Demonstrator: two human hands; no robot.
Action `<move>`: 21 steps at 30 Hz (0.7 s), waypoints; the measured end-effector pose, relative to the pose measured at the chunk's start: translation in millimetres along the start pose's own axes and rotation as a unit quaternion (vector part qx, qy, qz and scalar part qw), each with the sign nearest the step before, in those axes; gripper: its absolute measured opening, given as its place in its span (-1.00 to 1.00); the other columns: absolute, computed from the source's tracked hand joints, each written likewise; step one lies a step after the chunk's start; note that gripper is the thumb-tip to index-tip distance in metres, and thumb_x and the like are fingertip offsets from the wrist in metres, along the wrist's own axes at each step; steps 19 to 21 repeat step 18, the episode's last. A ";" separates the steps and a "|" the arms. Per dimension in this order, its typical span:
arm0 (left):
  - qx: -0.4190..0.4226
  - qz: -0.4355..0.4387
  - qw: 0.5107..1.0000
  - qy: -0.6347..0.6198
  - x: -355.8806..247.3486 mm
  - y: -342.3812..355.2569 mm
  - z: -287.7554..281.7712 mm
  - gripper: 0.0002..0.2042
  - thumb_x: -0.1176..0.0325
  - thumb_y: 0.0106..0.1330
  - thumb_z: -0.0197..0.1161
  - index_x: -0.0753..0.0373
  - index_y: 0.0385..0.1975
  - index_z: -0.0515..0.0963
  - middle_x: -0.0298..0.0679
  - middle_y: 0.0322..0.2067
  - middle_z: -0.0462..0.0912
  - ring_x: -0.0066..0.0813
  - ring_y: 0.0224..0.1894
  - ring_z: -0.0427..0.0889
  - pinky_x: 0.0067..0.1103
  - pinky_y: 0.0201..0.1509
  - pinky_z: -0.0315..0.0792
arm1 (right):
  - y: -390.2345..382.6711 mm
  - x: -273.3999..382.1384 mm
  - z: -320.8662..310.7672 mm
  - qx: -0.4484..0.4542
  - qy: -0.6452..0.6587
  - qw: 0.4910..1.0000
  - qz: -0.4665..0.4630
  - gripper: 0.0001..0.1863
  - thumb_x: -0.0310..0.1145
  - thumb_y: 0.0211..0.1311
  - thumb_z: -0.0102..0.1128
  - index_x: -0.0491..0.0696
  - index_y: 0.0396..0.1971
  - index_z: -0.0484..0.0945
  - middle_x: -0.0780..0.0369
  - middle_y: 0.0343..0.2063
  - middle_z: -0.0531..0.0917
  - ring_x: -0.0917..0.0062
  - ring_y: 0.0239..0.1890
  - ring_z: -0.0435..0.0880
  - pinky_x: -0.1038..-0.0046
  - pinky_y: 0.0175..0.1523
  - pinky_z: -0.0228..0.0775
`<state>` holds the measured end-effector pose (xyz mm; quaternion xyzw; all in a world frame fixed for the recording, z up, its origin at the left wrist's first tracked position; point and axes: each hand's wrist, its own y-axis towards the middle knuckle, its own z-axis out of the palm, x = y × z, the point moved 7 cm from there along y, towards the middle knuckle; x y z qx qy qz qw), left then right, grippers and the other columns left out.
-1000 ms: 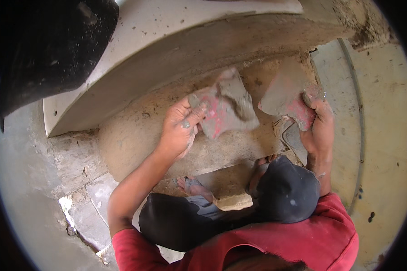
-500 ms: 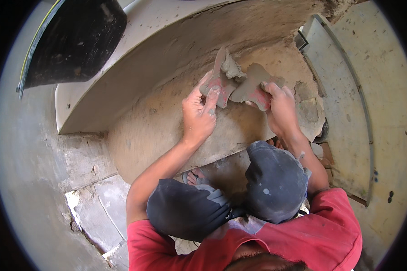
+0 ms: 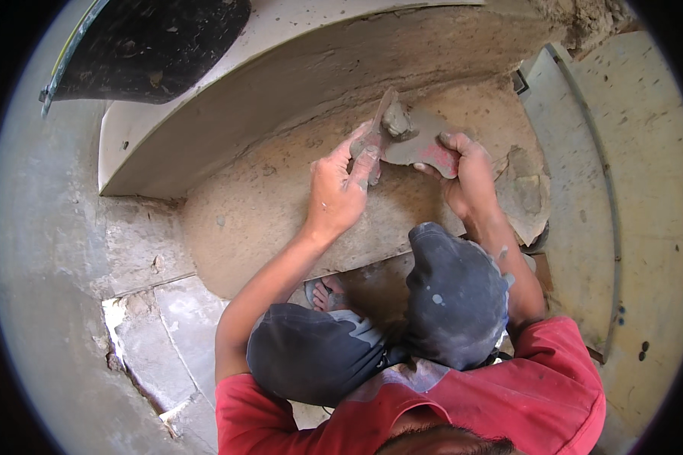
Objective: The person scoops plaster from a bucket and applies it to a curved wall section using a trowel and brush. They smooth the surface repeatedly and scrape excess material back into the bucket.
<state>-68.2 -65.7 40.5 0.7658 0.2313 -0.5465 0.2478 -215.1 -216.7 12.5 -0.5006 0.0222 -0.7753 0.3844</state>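
Observation:
My left hand point(image 3: 340, 184) grips a flat plaster-caked tool point(image 3: 378, 135) held on edge, its blade pointing up. My right hand point(image 3: 467, 173) holds a trowel point(image 3: 417, 144) by its red handle, blade flat and loaded with a lump of grey mortar point(image 3: 396, 121). The two blades meet edge to edge above a curved, freshly plastered brown surface point(image 3: 281, 205). Both forearms reach up from my crouched knees in dark trousers.
A pale curved concrete ledge point(image 3: 228, 98) runs above the plaster. A black pan point(image 3: 144, 45) sits at the top left. Rough slabs point(image 3: 152, 326) lie at the lower left. A grey curved panel point(image 3: 622, 189) stands on the right, with a mortar pile point(image 3: 527, 189) beside it.
Both hands have come closer together and nearer the middle of the plastered surface. The left tool has turned on edge against the trowel, which now carries a lump of mortar.

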 end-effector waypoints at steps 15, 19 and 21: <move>0.055 0.037 0.977 0.202 -21.4 -8.4 -9.5 -0.60 0.35 0.54 0.23 0.30 0.32 0.61 0.12 0.15 0.74 0.05 0.20 0.76 -0.24 0.30 0.57 | 22.7 -8.6 4.7 0.114 0.152 0.982 0.012 -0.64 -0.31 0.54 0.09 -0.20 0.18 0.48 0.07 0.05 0.70 0.26 0.02 0.77 0.19 0.02 0.80; 0.040 -0.030 0.980 0.193 -15.9 -10.8 -18.7 -0.59 0.32 0.55 0.25 0.26 0.34 0.61 0.10 0.13 0.76 0.00 0.21 0.76 -0.24 0.32 0.57 | 21.9 -0.6 10.8 0.165 0.143 0.975 -0.037 -0.48 -0.26 0.54 0.09 -0.26 0.34 0.41 0.02 0.16 0.69 0.20 0.17 0.74 0.16 0.17 0.73; 0.040 -0.030 0.980 0.193 -15.9 -10.8 -18.7 -0.59 0.32 0.55 0.25 0.26 0.34 0.61 0.10 0.13 0.76 0.00 0.21 0.76 -0.24 0.32 0.57 | 21.9 -0.6 10.8 0.165 0.143 0.975 -0.037 -0.48 -0.26 0.54 0.09 -0.26 0.34 0.41 0.02 0.16 0.69 0.20 0.17 0.74 0.16 0.17 0.73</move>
